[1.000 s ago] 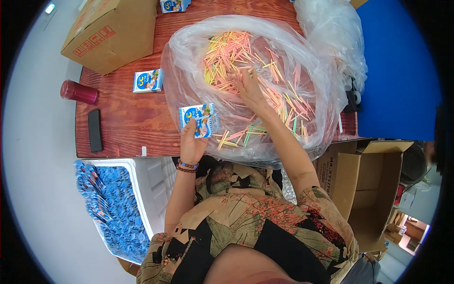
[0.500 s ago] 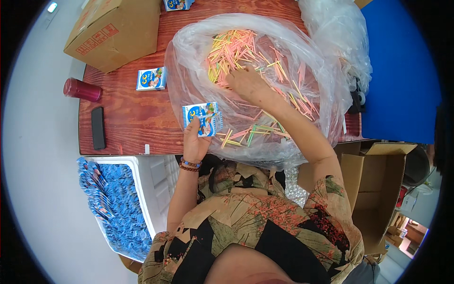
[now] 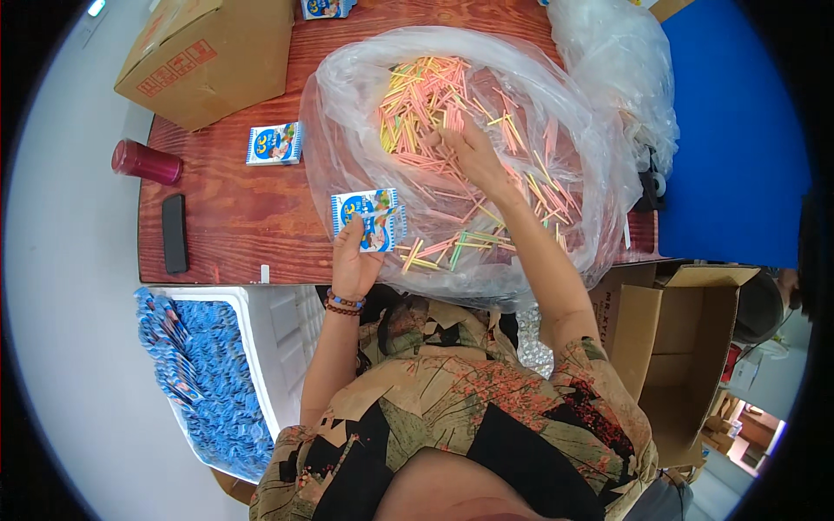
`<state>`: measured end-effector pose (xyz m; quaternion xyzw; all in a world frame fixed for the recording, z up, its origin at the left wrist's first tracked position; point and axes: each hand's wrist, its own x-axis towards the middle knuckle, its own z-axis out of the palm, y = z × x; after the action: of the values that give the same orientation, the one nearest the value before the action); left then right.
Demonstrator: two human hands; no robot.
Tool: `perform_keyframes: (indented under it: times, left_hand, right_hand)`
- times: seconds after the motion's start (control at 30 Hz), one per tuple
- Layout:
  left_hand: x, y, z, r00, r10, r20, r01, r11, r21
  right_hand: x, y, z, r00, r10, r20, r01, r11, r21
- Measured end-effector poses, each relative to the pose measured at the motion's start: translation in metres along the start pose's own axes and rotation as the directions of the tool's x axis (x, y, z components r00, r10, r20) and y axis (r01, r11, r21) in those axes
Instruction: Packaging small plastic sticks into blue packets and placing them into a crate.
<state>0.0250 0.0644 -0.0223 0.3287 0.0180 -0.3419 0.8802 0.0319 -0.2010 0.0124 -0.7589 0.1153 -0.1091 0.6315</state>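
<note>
My left hand (image 3: 354,260) is closed on small blue-and-white printed packets (image 3: 380,233); they overlap, so how many I cannot tell. It hovers at the left edge of a large clear plastic bag (image 3: 347,113) that lies spread wide on the table. Inside the bag is a heap of thin pink, yellow and green sticks (image 3: 417,95), with others scattered to the right and near side. My right hand (image 3: 473,161) reaches in at the heap's near right edge. Its fingertips are pinched together on pink sticks (image 3: 453,117), which jut out beyond them.
Left on the reddish wooden table (image 3: 226,217) are another packet (image 3: 274,144), a dark red cylinder (image 3: 148,161), a black phone-like object (image 3: 175,234) and a cardboard box (image 3: 208,69). A white foam box (image 3: 252,347) full of blue packets stands below left; an open carton (image 3: 686,347) below right.
My right hand has shifted slightly right and turned, its fingers now pinching pink sticks beside the heap. The left hand keeps its packets. The whole view has slid a little.
</note>
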Motion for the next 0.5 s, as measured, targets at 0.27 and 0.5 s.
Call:
perform_keyframes:
  times: [0.27, 0.5]
  left_hand:
    - [0.003, -0.003, -0.001, 1.0, 0.018, 0.024, -0.017, 0.999, -0.039]
    - [0.001, 0.001, 0.017, 0.999, 0.029, -0.034, -0.029, 1.0, -0.008]
  right_hand:
    - [-0.027, 0.025, 0.012, 0.936, -0.346, -0.069, 0.242, 0.773, -0.587]
    - [-0.023, 0.023, 0.007, 0.943, -0.327, -0.056, 0.262, 0.838, -0.48]
